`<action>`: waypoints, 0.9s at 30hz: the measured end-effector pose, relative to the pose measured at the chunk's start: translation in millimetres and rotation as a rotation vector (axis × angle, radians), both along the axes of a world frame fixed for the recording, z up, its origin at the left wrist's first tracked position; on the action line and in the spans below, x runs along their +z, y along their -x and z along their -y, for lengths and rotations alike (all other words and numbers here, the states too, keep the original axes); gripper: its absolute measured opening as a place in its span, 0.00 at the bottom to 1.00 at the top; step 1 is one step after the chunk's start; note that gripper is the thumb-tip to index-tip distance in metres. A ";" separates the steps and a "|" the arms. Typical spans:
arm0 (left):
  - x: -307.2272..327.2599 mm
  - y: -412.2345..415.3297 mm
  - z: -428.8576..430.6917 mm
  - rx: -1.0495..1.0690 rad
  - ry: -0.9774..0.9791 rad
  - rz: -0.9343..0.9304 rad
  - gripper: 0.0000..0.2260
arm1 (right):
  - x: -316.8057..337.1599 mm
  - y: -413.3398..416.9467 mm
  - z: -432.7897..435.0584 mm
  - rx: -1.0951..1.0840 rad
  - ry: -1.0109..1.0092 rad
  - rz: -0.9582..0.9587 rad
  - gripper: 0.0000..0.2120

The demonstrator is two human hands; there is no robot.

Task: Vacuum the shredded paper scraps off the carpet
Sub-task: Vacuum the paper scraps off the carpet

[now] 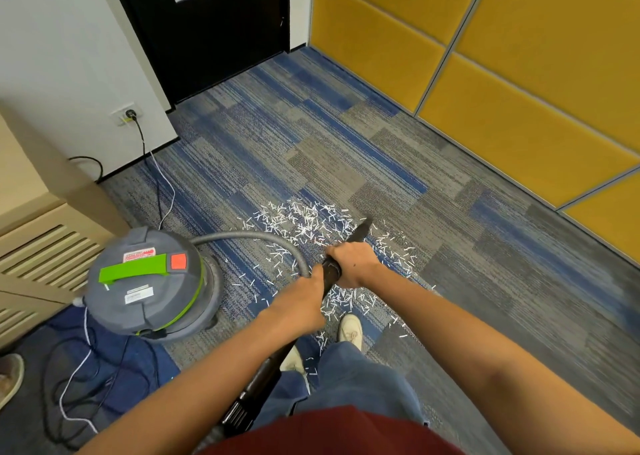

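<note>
White shredded paper scraps (304,224) lie scattered over the blue-grey carpet (346,135) in front of my feet. More of them sit around my shoes. I hold a black vacuum wand (330,272) with both hands. My right hand (353,262) grips it from above, just behind the pointed nozzle (362,231), whose tip is down among the scraps. My left hand (306,297) grips the wand lower down, where the grey ribbed hose (242,235) joins it. The hose arcs back to the grey and green canister vacuum (149,281) on my left.
A black tube (256,382) runs down past my legs toward my body. The vacuum's black cord (142,146) leads to a wall socket, and loose cables lie on the floor at the lower left. A beige slatted cabinet (41,246) stands left, a dark door (214,38) ahead, and yellow wall panels (519,73) right.
</note>
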State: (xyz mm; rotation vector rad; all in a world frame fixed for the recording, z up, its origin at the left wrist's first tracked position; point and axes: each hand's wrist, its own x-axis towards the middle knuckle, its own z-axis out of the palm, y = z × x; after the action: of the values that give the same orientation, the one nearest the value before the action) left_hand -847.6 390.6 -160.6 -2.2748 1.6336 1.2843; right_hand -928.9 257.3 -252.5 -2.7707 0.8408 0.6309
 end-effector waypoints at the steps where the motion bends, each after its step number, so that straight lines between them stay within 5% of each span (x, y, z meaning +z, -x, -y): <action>1: 0.0 -1.9 -1.2 0.005 -0.002 -0.001 0.27 | 0.2 -1.8 -0.8 0.005 -0.003 0.000 0.06; 27: 1.9 -20.6 -24.3 0.160 -0.005 0.041 0.27 | 3.0 -44.3 -17.3 0.128 0.011 -0.014 0.06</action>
State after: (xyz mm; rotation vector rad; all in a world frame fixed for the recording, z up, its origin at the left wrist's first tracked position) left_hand -827.0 414.9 -158.7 -2.4554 1.4603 1.2608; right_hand -884.6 274.7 -249.5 -2.8504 0.6758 0.6702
